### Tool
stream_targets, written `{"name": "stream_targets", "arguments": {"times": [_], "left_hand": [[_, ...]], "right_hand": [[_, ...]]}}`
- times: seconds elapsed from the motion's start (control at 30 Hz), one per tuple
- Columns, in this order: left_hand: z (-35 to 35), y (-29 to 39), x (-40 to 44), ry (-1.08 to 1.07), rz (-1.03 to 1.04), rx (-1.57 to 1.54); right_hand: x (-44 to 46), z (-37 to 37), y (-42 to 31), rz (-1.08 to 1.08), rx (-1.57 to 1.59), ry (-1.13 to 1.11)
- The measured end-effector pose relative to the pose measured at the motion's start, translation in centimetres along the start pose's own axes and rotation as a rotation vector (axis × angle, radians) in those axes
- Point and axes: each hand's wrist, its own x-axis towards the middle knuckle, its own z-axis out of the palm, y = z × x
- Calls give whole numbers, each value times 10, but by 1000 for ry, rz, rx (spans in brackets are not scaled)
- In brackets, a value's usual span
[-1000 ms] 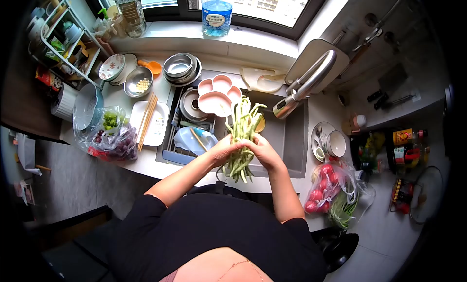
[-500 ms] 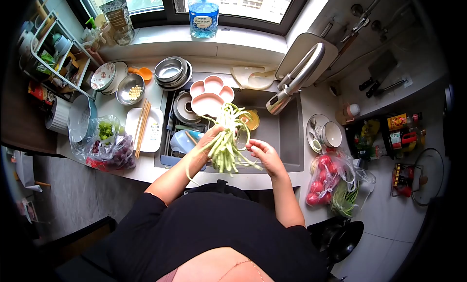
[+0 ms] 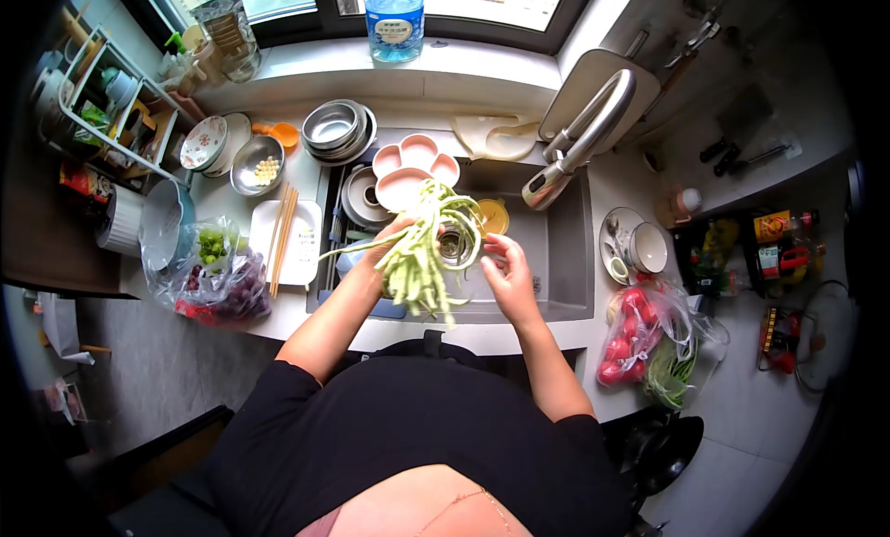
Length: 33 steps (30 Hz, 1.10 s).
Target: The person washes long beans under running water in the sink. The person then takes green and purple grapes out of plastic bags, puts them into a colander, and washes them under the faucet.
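A bunch of long green beans [image 3: 417, 259] is in my left hand [image 3: 387, 245], whose fingers are wrapped round it and partly hidden by the beans. My right hand [image 3: 507, 273] is just right of the bunch, over the sink [image 3: 556, 259], with its fingers apart and nothing seen in them. Some beans curl in a loop between the two hands. Behind the bunch, a pink divided plate [image 3: 403, 187] rests on the rack at the sink's left side. A yellow round item [image 3: 494, 216] shows in the sink beyond my right hand.
The faucet [image 3: 547, 187] leans over the sink from the back right. Left are a white tray [image 3: 301, 250] with chopsticks, bagged grapes [image 3: 222, 282] and metal bowls [image 3: 332, 126]. Right are a white bowl [image 3: 647, 248] and a bag of red produce [image 3: 630, 338].
My right hand has let go of the beans and moved to their right. My left hand has carried the bunch leftward, and the beans now hang looser and spread out.
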Motion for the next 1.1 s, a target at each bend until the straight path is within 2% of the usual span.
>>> {"name": "stream_targets", "arguments": {"times": [0.1, 0.17, 0.27, 0.37, 0.5, 0.63, 0.77, 0.8, 0.93, 1.03, 1.1], "left_hand": [[14, 0, -1, 231, 49, 135], [9, 1, -3, 286, 95, 162], [2, 4, -6, 345, 97, 81], [-2, 7, -5, 300, 93, 86], [-8, 7, -1, 256, 100, 21], [-15, -2, 9, 237, 127, -35], [-8, -9, 10, 237, 77, -39], [-9, -10, 9, 244, 62, -11], [-14, -11, 6, 288, 94, 13], [-15, -13, 5, 280, 104, 2], [-15, -15, 6, 282, 109, -13]], "right_hand": [[3, 8, -8, 152, 186, 69], [1, 1, -13, 233, 229, -134], [-9, 3, -20, 252, 19, -359], [-18, 5, -16, 147, -66, -453], [-21, 10, -24, 130, -141, -586], [-22, 21, -36, 99, -223, -547], [-17, 22, -31, 87, -293, -615], [-19, 21, -24, 126, -229, -555], [-15, 10, -14, 44, -260, -467], [-23, 14, -16, 56, -240, -516], [-24, 22, -21, -38, -384, -557]]}}
